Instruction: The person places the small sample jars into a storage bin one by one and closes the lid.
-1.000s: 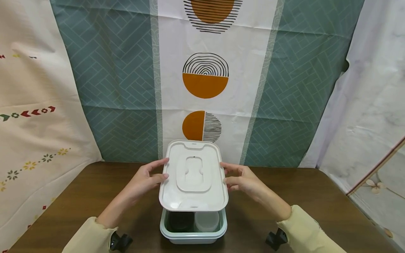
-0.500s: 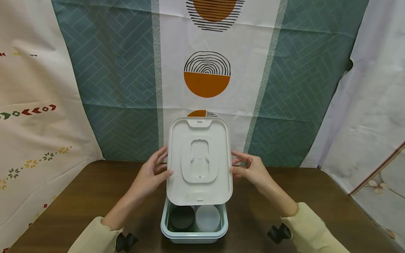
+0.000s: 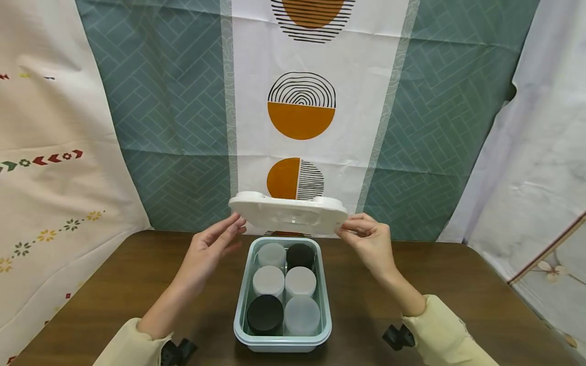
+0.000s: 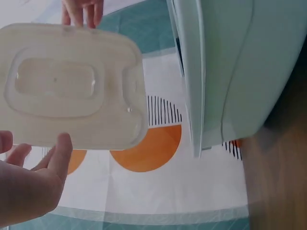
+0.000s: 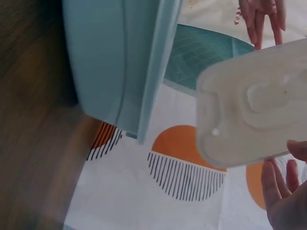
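In the head view, a white plastic lid (image 3: 288, 211) is held up, tilted nearly edge-on, above the far end of a pale blue-green box (image 3: 239, 305). My right hand (image 3: 368, 244) pinches the lid's right edge between thumb and fingers. At the opposite edge is my left hand (image 3: 212, 249), its fingers fairly straight and fingertips right at the rim. Within the uncovered box stand round containers in two columns: several with white tops (image 3: 300, 281) and two with black tops (image 3: 265, 314). The left wrist view shows the lid (image 4: 55, 103) broadside, its recessed panel visible.
The box rests on a dark brown wooden table (image 3: 160, 269). Behind the table hangs a green and white patterned cloth (image 3: 174, 127), with a cream cloth (image 3: 55, 183) on the left and a pale marbled cloth (image 3: 526, 168) on the right.
The lid rose off the box and tipped from face-on to nearly edge-on, uncovering all the round containers. The left hand's fingers have loosened from the lid's edge; the right hand keeps its pinch.
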`<state>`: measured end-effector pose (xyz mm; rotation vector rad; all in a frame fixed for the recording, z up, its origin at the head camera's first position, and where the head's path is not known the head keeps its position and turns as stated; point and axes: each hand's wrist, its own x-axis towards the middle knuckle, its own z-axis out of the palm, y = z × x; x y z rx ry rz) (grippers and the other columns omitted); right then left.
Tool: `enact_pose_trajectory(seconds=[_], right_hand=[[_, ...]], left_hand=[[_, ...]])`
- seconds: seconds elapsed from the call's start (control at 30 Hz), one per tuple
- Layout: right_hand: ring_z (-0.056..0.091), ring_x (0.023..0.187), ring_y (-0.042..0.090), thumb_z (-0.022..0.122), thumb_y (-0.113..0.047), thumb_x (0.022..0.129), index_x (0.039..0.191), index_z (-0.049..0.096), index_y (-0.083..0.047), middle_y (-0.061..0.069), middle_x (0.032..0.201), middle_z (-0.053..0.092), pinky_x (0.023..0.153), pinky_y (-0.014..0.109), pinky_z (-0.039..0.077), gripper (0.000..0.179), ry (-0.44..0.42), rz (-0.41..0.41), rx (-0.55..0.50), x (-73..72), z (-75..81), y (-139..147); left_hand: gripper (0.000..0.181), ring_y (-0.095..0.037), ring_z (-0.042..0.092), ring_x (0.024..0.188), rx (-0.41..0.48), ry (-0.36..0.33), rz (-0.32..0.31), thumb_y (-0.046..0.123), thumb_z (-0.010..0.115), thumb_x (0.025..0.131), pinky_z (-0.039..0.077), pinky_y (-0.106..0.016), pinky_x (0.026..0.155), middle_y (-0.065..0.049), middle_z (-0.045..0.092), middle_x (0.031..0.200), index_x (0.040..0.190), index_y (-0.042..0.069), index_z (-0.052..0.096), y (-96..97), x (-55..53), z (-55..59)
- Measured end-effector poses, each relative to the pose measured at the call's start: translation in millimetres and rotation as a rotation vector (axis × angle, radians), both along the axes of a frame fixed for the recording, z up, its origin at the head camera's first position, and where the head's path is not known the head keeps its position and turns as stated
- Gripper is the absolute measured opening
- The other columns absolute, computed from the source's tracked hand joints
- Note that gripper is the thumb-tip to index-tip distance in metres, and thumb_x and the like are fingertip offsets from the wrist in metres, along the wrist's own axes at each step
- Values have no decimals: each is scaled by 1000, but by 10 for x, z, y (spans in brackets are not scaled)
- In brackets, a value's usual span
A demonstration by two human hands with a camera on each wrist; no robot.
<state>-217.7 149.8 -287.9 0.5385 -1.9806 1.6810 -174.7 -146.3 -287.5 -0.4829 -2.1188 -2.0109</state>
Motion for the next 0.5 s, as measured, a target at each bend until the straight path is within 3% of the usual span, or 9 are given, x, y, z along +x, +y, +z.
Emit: enact_pose_trajectory(seconds=[0.17,0.23,0.4,0.5], right_hand=[[64,83,9,66,18,71,81,67,16,-3,80,61,70,20,51,11,169,37,-43,-34,-117,-12],[64,89,11,64,20,71,81,67,14,-1,80,62,72,20,51,12,232,71,-62,-37,-150,-18],[62,87,10,65,17,73,83,71,6,-3,82,64,70,18,50,17,268,85,-43,-16,-227,-5],[61,83,7,65,15,74,87,71,6,-4,85,66,69,17,50,16,241,76,10,0,-289,16]], left_hand=[[25,-10,63,92,218,-118,-71,21,47,96,50,-25,78,7,66,105,114,15,62,-7,12,-31],[23,-8,63,87,271,-179,-71,20,49,95,51,-24,74,9,66,101,112,14,64,-10,10,-40],[48,-8,63,88,168,-292,-51,21,54,93,52,-23,70,5,64,103,129,-8,43,-44,-11,-93],[51,-12,64,86,81,-326,-78,21,57,91,52,-28,73,0,62,105,131,-7,42,-79,-33,-152]])
